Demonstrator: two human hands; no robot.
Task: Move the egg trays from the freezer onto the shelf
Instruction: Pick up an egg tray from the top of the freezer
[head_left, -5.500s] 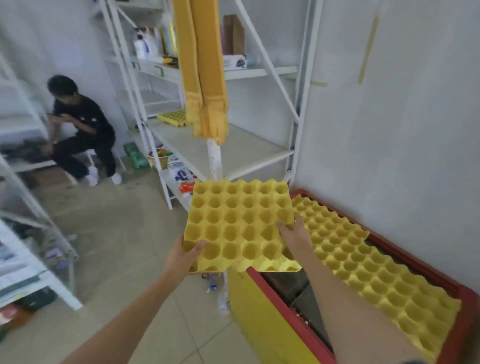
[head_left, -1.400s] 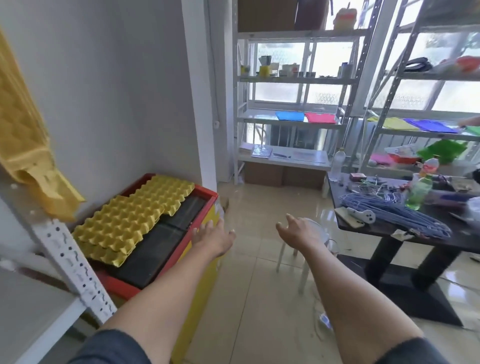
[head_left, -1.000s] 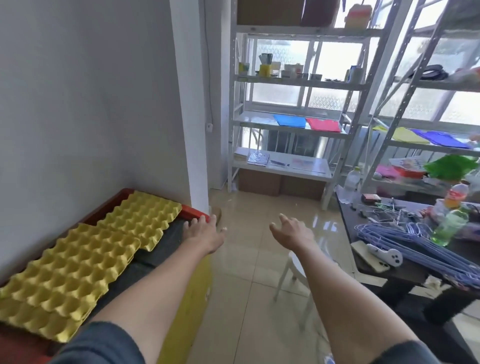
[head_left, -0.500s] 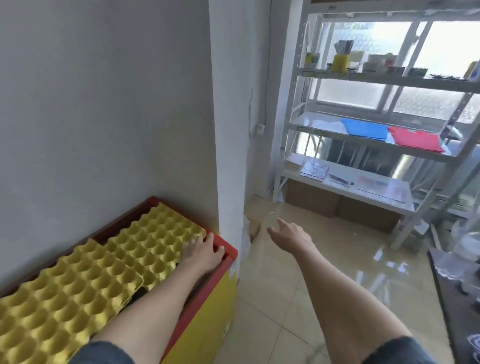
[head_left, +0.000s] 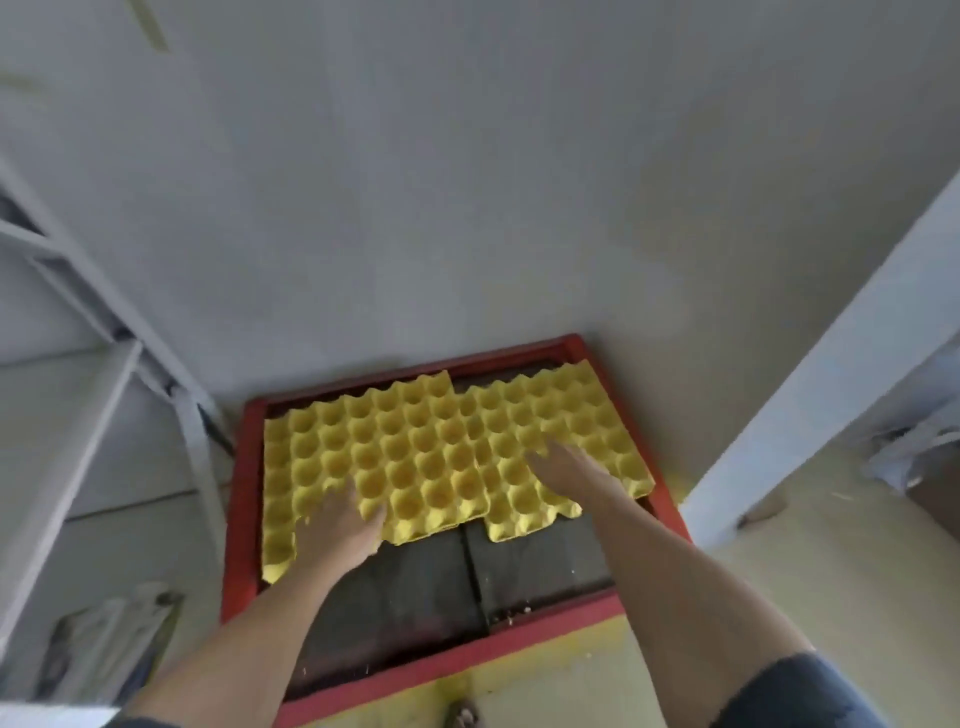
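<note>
The step in hand is judged to be the pick-up of the next egg tray from the freezer, whose red rim frames dark lid panels. It would be done well if one tray were separated cleanly: the near edge should be lifted a little first, so that the moulded cups are freed from the overlapping neighbour, and the tray should then be supported at two opposite edges and kept level, since thin pulp of this kind is likely to flex or tear when pulled by one corner. The left hand is laid flat and open on the near left corner of the left egg tray, fingers spread over the cups; nothing is gripped. The right hand is likewise spread open, palm down, on the right egg tray, and no closed hold is seen. Because of motion blur, it cannot be told whether a third sheet lies under the left one. Both trays lie on top of the freezer toward the wall, while the white shelf stands just beside it on the left.
</note>
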